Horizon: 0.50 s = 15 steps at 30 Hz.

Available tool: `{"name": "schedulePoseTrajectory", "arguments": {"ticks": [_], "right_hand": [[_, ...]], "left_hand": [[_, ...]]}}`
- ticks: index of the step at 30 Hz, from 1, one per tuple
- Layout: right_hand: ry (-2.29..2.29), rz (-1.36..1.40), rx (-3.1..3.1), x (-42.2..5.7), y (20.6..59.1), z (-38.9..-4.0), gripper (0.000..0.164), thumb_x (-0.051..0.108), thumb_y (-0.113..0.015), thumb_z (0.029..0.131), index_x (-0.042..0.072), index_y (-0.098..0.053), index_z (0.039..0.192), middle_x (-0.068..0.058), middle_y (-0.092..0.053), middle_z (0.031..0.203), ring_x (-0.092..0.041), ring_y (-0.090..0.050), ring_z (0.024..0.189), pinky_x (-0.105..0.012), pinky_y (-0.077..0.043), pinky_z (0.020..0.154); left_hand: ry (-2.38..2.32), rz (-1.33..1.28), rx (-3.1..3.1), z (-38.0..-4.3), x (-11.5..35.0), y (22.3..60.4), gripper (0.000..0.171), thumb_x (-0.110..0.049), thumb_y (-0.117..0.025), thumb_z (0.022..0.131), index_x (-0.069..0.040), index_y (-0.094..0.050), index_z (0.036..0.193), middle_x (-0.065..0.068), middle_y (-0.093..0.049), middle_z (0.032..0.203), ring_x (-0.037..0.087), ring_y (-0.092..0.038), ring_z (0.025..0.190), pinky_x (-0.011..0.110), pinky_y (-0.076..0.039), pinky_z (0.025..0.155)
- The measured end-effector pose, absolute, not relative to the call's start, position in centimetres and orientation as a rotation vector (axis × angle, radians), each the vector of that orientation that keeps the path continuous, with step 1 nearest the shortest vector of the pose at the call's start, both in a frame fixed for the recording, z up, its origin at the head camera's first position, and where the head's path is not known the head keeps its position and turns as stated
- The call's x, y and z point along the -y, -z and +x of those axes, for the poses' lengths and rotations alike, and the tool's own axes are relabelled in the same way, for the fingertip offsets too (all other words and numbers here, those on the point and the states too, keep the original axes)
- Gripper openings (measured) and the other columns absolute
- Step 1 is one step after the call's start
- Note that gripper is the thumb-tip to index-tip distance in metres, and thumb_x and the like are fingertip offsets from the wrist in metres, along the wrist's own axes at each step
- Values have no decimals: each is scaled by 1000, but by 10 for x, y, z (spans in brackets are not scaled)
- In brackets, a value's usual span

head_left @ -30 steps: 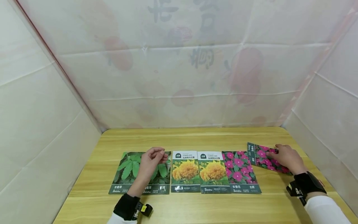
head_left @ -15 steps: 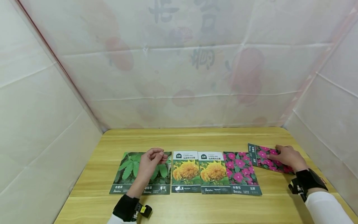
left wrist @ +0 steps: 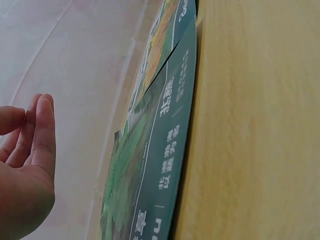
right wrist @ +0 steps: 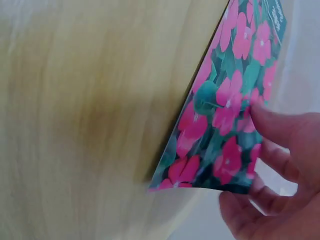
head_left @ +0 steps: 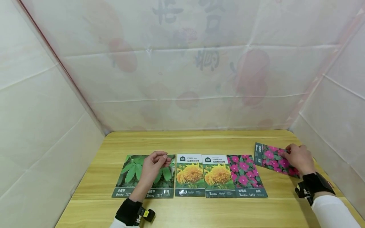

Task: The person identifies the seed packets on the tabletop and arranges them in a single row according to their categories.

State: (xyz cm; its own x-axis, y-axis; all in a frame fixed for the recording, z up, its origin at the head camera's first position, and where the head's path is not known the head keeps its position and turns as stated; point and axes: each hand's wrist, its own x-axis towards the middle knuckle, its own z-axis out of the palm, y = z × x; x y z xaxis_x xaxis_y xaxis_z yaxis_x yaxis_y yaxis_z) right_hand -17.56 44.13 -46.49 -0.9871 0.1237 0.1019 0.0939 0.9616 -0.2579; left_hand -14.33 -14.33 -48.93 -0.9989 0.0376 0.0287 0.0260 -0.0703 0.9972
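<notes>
My right hand [head_left: 300,160] pinches a seed packet with pink flowers [head_left: 275,160] at the right of the table. In the right wrist view the thumb lies on the packet's printed face and the other fingers reach behind its edge. The packet is turned sideways, its dark label end pointing left. Above two green-leaf seed packets [head_left: 131,172], my left hand [head_left: 152,166] hovers with relaxed fingers and nothing in them. The left wrist view shows that hand [left wrist: 30,165] apart from the packets.
In a row beside the leaf packets lie two yellow-flower packets [head_left: 189,174] [head_left: 219,174] and another pink-flower packet [head_left: 246,174]. Pale cloth walls [head_left: 182,79] enclose the wooden table [head_left: 216,212] at the back and sides.
My right hand has shifted slightly right and away from me, and the pink-flower packet in it has turned a little, its label end rising in the view. The left hand stays almost still.
</notes>
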Motion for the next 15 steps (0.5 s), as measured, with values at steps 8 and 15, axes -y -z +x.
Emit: {"name": "schedulePoseTrajectory", "arguments": {"ticks": [8, 15], "right_hand": [[-435, -94, 2840, -446, 450, -177, 19, 5, -63, 98, -14, -62, 96, -29, -60, 81, -40, -55, 73, -43, -41, 55], [-596, -102, 2892, -451, 433, -178, 26, 9, -52, 106, -15, -59, 108, -23, -63, 85, -27, -55, 71, -32, -42, 57]], "left_hand": [[-2288, 71, -2137, -144, 142, 489, 27, -2, -59, 106, 12, -59, 128, 29, -71, 109, 26, -74, 93, 31, -64, 85], [-2298, 74, -2137, -143, 142, 489, 23, -2, -59, 106, 8, -62, 125, 30, -70, 109, 18, -74, 89, 31, -64, 85]]}}
